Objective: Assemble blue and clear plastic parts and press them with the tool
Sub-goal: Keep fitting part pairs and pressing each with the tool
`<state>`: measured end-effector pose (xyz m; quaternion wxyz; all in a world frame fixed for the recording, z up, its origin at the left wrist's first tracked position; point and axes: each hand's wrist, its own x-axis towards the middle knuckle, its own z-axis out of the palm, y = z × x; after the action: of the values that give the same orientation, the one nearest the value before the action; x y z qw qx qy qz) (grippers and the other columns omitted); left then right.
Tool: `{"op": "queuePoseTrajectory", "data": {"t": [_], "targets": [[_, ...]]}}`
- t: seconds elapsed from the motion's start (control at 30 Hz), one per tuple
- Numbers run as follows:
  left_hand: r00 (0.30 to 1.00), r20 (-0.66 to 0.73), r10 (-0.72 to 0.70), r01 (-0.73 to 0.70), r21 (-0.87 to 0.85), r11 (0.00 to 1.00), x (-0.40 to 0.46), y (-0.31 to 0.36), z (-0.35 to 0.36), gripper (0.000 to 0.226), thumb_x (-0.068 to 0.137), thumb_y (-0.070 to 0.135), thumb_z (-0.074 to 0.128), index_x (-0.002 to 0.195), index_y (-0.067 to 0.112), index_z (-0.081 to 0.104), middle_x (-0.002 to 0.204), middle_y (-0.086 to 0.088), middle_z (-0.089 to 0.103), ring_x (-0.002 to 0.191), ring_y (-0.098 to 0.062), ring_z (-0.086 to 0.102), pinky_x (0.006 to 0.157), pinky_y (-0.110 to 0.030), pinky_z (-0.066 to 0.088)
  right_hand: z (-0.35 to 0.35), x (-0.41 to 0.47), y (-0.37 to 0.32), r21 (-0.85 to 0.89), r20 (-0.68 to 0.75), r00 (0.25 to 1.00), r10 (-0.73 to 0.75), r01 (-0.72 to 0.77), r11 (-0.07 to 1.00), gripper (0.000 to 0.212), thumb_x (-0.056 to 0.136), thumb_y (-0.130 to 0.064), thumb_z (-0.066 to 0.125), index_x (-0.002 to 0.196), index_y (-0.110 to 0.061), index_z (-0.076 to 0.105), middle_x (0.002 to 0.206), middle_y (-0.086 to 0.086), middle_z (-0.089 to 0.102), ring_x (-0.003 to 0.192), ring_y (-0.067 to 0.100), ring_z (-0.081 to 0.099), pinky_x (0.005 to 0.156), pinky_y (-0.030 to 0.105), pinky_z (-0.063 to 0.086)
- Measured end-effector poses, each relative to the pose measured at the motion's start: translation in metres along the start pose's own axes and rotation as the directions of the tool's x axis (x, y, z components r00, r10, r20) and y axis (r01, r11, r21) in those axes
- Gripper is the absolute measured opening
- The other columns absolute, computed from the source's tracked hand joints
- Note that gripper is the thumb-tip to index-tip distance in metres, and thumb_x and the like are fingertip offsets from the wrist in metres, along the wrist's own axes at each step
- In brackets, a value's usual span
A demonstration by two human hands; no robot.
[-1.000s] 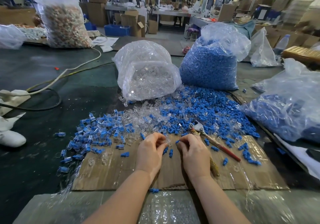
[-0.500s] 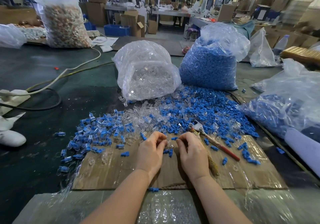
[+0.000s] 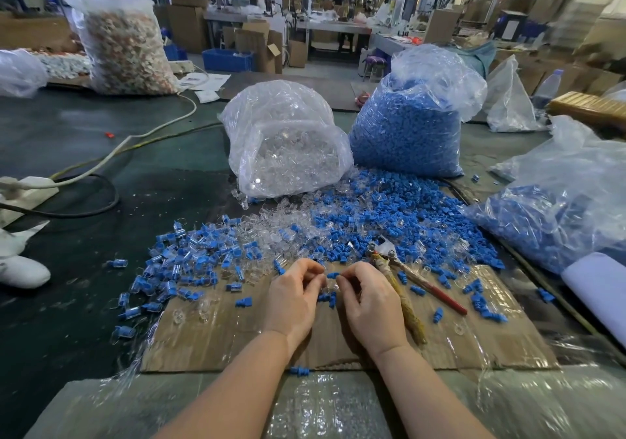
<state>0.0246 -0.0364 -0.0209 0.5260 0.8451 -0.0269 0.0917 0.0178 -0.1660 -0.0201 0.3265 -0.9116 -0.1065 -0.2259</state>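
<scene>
Spanning the frame: dark green worktop [image 3: 84,140], with a cardboard sheet [image 3: 216,337] laid at its near edge.
Bags: a sack of blue parts [image 3: 406,133] and a sack of clear parts [image 3: 288,154] stand side by side beyond the cardboard's far edge; a third sack with blue pieces [image 3: 548,208] lies toward the worktop's right edge.
Loose pile: blue and clear parts [image 3: 372,215] spread across the cardboard's far edge, assembled-looking pieces [image 3: 189,262] toward its left.
Tool: pliers [image 3: 403,276] with a red handle lie on the cardboard, just right of the hands.
Left hand [image 3: 293,298]: fingers curled, pinching a clear part [image 3: 330,286].
Right hand [image 3: 371,299]: fingers curled, pinching a blue part [image 3: 333,275] over the cardboard's middle, touching the clear one.
</scene>
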Motion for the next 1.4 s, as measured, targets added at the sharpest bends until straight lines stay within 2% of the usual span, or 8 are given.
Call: {"op": "queuePoseTrajectory", "data": {"t": [0.13,0.33,0.6,0.8,0.93,1.03,1.23,1.4], "targets": [[1.000,0.001,0.002,-0.002,-0.013,1.000,-0.0001,-0.0001,-0.0004,0.028,0.089,0.015,0.059,0.082,0.041,0.051,0.079,0.017,0.062,0.078,0.006,0.059,0.067,-0.006,0.047,0.0019,0.0000,-0.0002,-0.055,0.026,0.999,-0.020,0.021,0.998,0.009,0.088,-0.017,0.061,0.081,-0.012,0.060,0.079,-0.002,0.060,0.075,0.015,0.056,0.067,0.028,0.047],[1.000,0.012,0.007,-0.008,0.012,1.000,-0.0005,-0.0014,-0.0007,0.030,0.086,0.013,0.064,0.083,0.040,0.051,0.082,0.017,0.061,0.080,0.004,0.058,0.070,-0.004,0.046,0.0037,-0.0002,0.0001,-0.093,0.046,0.999,-0.018,0.023,0.995,0.011,0.089,-0.019,0.060,0.081,-0.012,0.059,0.079,0.000,0.061,0.075,0.016,0.056,0.069,0.033,0.049],[1.000,0.010,0.030,-0.030,-0.005,1.000,0.0003,-0.0005,-0.0019,0.017,0.086,0.011,0.063,0.094,0.025,0.066,0.084,0.016,0.064,0.082,0.008,0.058,0.073,-0.001,0.043,0.0029,-0.0012,-0.0039,-0.113,0.010,0.999,-0.036,0.037,0.993,0.013,0.085,-0.015,0.066,0.076,-0.012,0.058,0.075,0.000,0.060,0.070,0.017,0.057,0.063,0.030,0.047],[1.000,0.021,0.003,-0.003,-0.017,1.000,0.0006,-0.0008,-0.0020,0.019,0.087,0.012,0.063,0.101,0.022,0.069,0.092,0.010,0.068,0.086,0.004,0.060,0.079,-0.004,0.045,0.0036,-0.0013,-0.0036,-0.140,0.004,0.998,-0.058,0.058,0.988,0.016,0.082,-0.013,0.069,0.072,-0.010,0.057,0.072,0.003,0.061,0.067,0.019,0.058,0.060,0.029,0.047],[1.000,0.020,-0.004,0.005,-0.012,1.000,0.0012,-0.0013,-0.0014,0.019,0.088,0.014,0.061,0.103,0.022,0.068,0.092,0.013,0.065,0.086,0.006,0.058,0.074,0.001,0.042,0.0037,-0.0012,-0.0013,-0.114,0.009,0.998,-0.059,0.060,0.992,0.011,0.084,-0.015,0.068,0.076,-0.011,0.061,0.076,0.001,0.062,0.070,0.019,0.059,0.062,0.031,0.049],[1.000,0.017,-0.014,0.014,-0.033,0.999,0.0010,-0.0006,-0.0015,0.020,0.090,0.012,0.057,0.102,0.026,0.064,0.088,0.017,0.062,0.083,0.007,0.057,0.071,-0.001,0.043,0.0030,-0.0011,-0.0016,-0.076,-0.014,0.997,-0.069,0.068,0.995,0.009,0.083,-0.018,0.070,0.083,-0.013,0.063,0.080,-0.003,0.062,0.072,0.013,0.057,0.065,0.023,0.045],[1.000,0.030,-0.005,0.006,-0.032,0.999,0.0009,-0.0003,-0.0019,0.020,0.091,0.011,0.056,0.091,0.032,0.059,0.085,0.015,0.063,0.081,0.004,0.059,0.070,-0.004,0.045,-0.0008,-0.0021,-0.0019,-0.006,0.018,0.996,-0.090,0.090,0.996,0.026,0.081,-0.012,0.068,0.106,-0.017,0.065,0.094,-0.006,0.059,0.084,0.011,0.057,0.075,0.023,0.049],[1.000,0.030,0.007,-0.006,-0.039,0.999,0.0001,0.0014,-0.0028,0.025,0.090,0.011,0.057,0.087,0.035,0.058,0.083,0.016,0.063,0.079,0.006,0.059,0.070,-0.005,0.046,-0.0026,-0.0012,-0.0035,-0.017,0.056,0.994,-0.098,0.099,0.995,0.034,0.078,-0.001,0.066,0.108,-0.017,0.069,0.091,-0.002,0.060,0.085,0.016,0.058,0.077,0.030,0.052]]}}
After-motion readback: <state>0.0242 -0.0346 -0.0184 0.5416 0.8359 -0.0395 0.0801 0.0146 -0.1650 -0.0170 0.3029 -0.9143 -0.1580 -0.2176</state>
